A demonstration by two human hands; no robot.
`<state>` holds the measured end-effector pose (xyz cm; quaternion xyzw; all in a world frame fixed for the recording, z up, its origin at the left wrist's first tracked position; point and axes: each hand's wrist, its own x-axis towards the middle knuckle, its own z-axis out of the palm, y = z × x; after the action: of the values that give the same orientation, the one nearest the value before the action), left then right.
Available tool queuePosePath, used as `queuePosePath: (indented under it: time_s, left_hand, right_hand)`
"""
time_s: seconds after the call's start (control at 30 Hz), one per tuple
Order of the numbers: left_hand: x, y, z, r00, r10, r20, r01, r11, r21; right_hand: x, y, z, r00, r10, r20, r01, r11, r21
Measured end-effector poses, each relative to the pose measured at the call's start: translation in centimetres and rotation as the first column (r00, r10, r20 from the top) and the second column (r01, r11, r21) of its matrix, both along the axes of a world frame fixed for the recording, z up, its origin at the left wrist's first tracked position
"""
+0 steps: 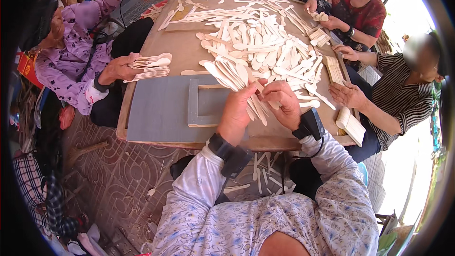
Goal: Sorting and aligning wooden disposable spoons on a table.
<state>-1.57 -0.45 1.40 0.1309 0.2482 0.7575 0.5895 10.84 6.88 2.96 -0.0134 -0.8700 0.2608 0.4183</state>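
Head cam: left hand clamped round a wooden spoon bunch, right hand fingers pinching handles on its right, messy pile farther off.

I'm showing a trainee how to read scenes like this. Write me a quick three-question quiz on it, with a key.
1. True or false: the wearer's left hand is empty.
2. What colour is the board to the left of that hand? A red; B grey; C green.
3. Fill in: the big loose heap of wooden spoons lies on the ____.

Key:
1. False; it holds a fan of spoons.
2. B.
3. Table.
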Motion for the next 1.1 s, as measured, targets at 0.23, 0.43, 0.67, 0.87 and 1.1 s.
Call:
queuePosePath:
  time_s: [0.23, 0.43, 0.67, 0.87, 1.1]
  left_hand:
    - [-0.3, 0.1, -1.5, 0.993, 0.110, -0.034, -0.112, 0.990, -0.083]
    - [-0.1, -0.2, -1.0, 0.992, 0.075, -0.097, -0.089, 0.986, -0.143]
    - [-0.5, 0.1, -1.8, 0.988, 0.145, -0.059, -0.149, 0.986, -0.075]
    - [0.0, -0.2, -1.0, 0.972, 0.235, 0.013, -0.234, 0.972, -0.012]
    - [0.4, -0.2, -0.6, 0.986, 0.167, -0.013, -0.167, 0.985, -0.037]
  right_hand:
    - [-0.5, 0.4, -0.7, 0.995, 0.074, 0.065, -0.078, 0.995, 0.061]
    - [-0.9, 7.0, -2.0, 0.955, -0.288, 0.076, 0.297, 0.933, -0.203]
    - [-4.0, 12.8, -1.7, 0.846, -0.431, 0.315, 0.402, 0.902, 0.154]
    - [-7.0, 13.2, -2.4, 0.744, -0.479, 0.467, 0.388, 0.878, 0.282]
    - [-8.9, 16.0, -3.3, 0.727, -0.465, 0.505, 0.410, 0.884, 0.224]
